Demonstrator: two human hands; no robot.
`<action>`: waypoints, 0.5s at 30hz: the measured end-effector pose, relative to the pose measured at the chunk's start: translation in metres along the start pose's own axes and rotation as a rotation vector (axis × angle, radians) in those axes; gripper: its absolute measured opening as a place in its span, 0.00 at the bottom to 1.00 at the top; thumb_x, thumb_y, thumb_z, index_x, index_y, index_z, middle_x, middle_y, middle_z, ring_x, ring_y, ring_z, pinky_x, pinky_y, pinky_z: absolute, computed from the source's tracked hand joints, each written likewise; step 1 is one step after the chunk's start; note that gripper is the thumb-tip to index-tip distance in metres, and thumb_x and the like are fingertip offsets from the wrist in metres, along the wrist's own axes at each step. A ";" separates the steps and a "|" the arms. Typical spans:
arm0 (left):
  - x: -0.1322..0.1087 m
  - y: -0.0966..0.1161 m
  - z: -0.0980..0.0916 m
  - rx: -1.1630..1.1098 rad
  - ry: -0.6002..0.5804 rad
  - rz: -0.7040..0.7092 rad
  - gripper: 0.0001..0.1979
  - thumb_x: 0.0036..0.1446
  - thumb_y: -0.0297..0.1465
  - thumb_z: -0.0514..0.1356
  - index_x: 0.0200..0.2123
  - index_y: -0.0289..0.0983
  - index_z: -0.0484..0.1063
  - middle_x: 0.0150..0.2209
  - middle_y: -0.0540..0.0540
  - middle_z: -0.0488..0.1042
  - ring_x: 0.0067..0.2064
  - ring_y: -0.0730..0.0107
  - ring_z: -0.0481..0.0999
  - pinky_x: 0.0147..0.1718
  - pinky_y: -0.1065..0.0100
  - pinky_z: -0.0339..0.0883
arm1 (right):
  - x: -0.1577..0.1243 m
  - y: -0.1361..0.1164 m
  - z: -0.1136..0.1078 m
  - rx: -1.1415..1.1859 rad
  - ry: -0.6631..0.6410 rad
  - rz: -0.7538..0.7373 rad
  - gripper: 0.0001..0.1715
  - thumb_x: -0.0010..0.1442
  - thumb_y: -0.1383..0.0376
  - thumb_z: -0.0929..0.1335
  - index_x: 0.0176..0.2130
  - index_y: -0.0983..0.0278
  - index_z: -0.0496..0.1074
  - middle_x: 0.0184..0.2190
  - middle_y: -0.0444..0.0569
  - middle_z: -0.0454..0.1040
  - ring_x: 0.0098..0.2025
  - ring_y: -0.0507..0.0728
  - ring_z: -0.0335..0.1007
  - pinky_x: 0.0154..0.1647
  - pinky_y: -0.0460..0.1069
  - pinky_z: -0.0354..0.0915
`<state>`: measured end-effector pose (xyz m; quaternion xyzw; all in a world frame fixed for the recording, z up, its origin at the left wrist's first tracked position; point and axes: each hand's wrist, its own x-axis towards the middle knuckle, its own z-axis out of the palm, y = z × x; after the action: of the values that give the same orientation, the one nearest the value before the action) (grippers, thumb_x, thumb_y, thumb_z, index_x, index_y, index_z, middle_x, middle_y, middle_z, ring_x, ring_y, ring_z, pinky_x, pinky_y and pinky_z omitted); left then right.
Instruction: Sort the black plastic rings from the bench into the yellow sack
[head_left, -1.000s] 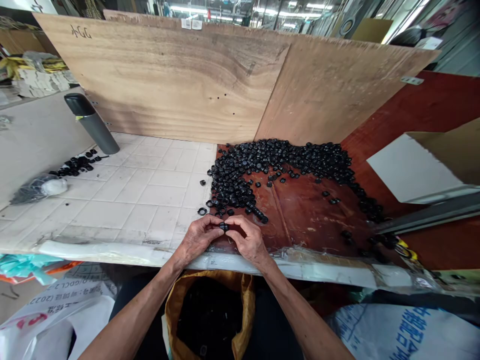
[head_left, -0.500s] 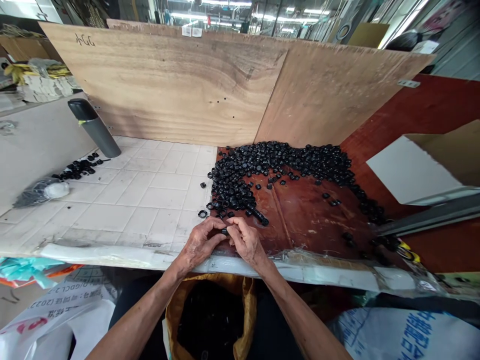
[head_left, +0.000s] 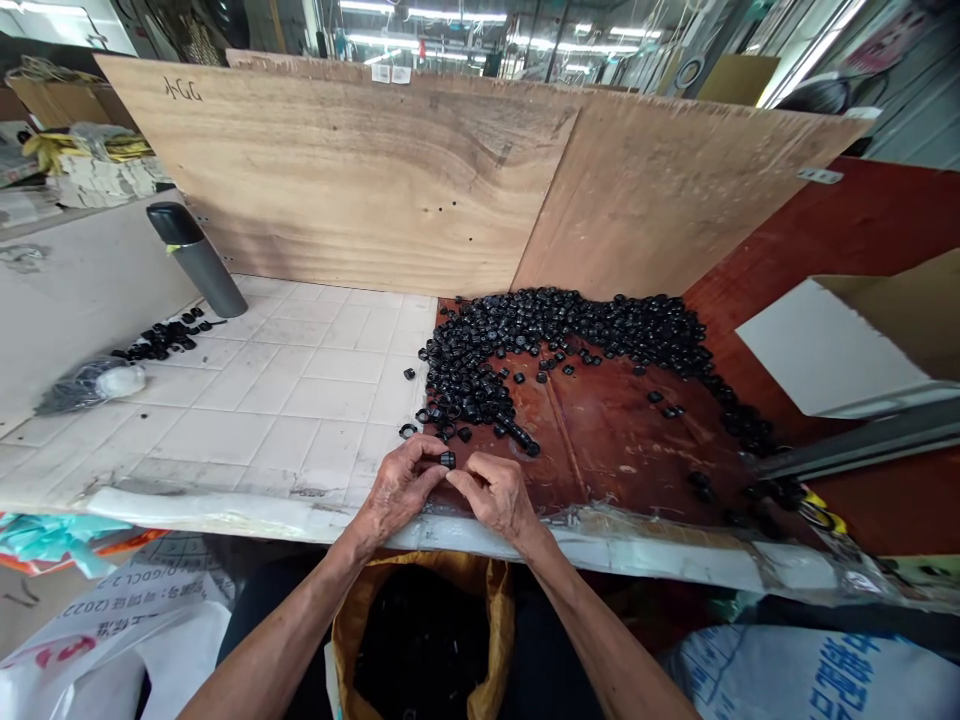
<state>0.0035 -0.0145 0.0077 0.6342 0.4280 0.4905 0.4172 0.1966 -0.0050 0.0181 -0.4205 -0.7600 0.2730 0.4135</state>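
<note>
My left hand (head_left: 396,486) pinches a small black ring-shaped part (head_left: 448,459) at the table's near edge. My right hand (head_left: 496,492) rests just right of it, fingers curled toward the same part; whether they grip it or anything else is hidden. Just beyond both hands a large heap of black ring parts (head_left: 525,340) spreads over the red-brown board (head_left: 615,440). A few loose rings (head_left: 407,431) lie on the white tiled sheet (head_left: 285,400) to the left.
Plywood boards (head_left: 360,170) wall off the back. A grey bottle (head_left: 196,258) leans at the far left, with a smaller pile of black parts (head_left: 161,336) and a plastic bag (head_left: 86,384). An open brown sack (head_left: 420,640) sits below the table edge. A cardboard box (head_left: 847,340) is right.
Both hands have stayed together at the table edge, working the small black part. My right fingers have dropped slightly away from it. The camera view has shifted a little.
</note>
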 end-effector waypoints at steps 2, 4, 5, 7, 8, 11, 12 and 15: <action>0.001 0.004 -0.001 -0.005 -0.004 -0.001 0.08 0.62 0.31 0.63 0.45 0.38 0.76 0.45 0.44 0.77 0.45 0.67 0.79 0.45 0.66 0.76 | 0.000 0.002 0.000 0.047 0.030 -0.027 0.08 0.65 0.59 0.69 0.38 0.60 0.75 0.31 0.47 0.76 0.30 0.55 0.71 0.34 0.49 0.69; 0.002 0.008 -0.002 0.003 -0.026 0.006 0.08 0.62 0.32 0.64 0.44 0.37 0.76 0.44 0.44 0.77 0.44 0.67 0.79 0.44 0.66 0.76 | -0.001 0.003 0.001 0.099 0.036 -0.049 0.10 0.65 0.60 0.68 0.44 0.60 0.75 0.38 0.51 0.79 0.36 0.57 0.77 0.39 0.50 0.72; 0.001 0.009 -0.002 0.006 -0.039 0.008 0.08 0.62 0.32 0.64 0.44 0.37 0.76 0.43 0.44 0.78 0.43 0.67 0.79 0.44 0.66 0.76 | -0.004 0.002 0.003 0.121 0.039 -0.034 0.09 0.66 0.60 0.68 0.44 0.60 0.76 0.37 0.51 0.79 0.35 0.57 0.78 0.38 0.50 0.73; -0.005 0.012 -0.001 0.018 -0.062 0.015 0.08 0.63 0.32 0.64 0.44 0.37 0.76 0.43 0.44 0.78 0.43 0.67 0.79 0.44 0.66 0.76 | -0.012 -0.005 0.008 0.172 0.052 0.079 0.08 0.66 0.60 0.67 0.41 0.61 0.75 0.30 0.48 0.78 0.28 0.56 0.77 0.31 0.49 0.72; -0.010 0.013 0.001 0.040 -0.066 0.028 0.07 0.64 0.32 0.63 0.44 0.37 0.76 0.43 0.45 0.78 0.43 0.67 0.79 0.45 0.65 0.75 | -0.018 -0.011 0.011 0.209 0.061 0.164 0.09 0.66 0.59 0.68 0.41 0.61 0.74 0.26 0.45 0.77 0.24 0.55 0.76 0.28 0.48 0.71; -0.033 0.017 0.004 0.165 -0.059 0.114 0.07 0.66 0.29 0.60 0.47 0.39 0.75 0.45 0.44 0.78 0.47 0.64 0.79 0.49 0.62 0.74 | -0.042 -0.030 0.020 0.347 0.091 0.414 0.09 0.64 0.59 0.69 0.40 0.62 0.73 0.19 0.41 0.74 0.21 0.55 0.73 0.27 0.48 0.70; -0.042 0.020 0.004 0.206 -0.063 0.149 0.09 0.67 0.28 0.58 0.48 0.40 0.74 0.46 0.43 0.78 0.49 0.64 0.79 0.51 0.61 0.74 | -0.049 -0.034 0.022 0.393 0.087 0.480 0.08 0.64 0.59 0.69 0.39 0.62 0.73 0.18 0.41 0.73 0.20 0.55 0.73 0.27 0.48 0.70; -0.061 0.032 -0.001 0.284 -0.159 0.170 0.11 0.65 0.26 0.57 0.48 0.41 0.74 0.44 0.44 0.79 0.47 0.63 0.79 0.49 0.61 0.74 | -0.059 -0.036 0.018 0.397 -0.050 0.549 0.11 0.64 0.58 0.68 0.33 0.62 0.72 0.16 0.40 0.71 0.16 0.53 0.68 0.21 0.47 0.67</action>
<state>-0.0026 -0.0813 0.0224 0.7574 0.4035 0.4069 0.3130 0.1841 -0.0754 0.0123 -0.5139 -0.5603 0.5273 0.3794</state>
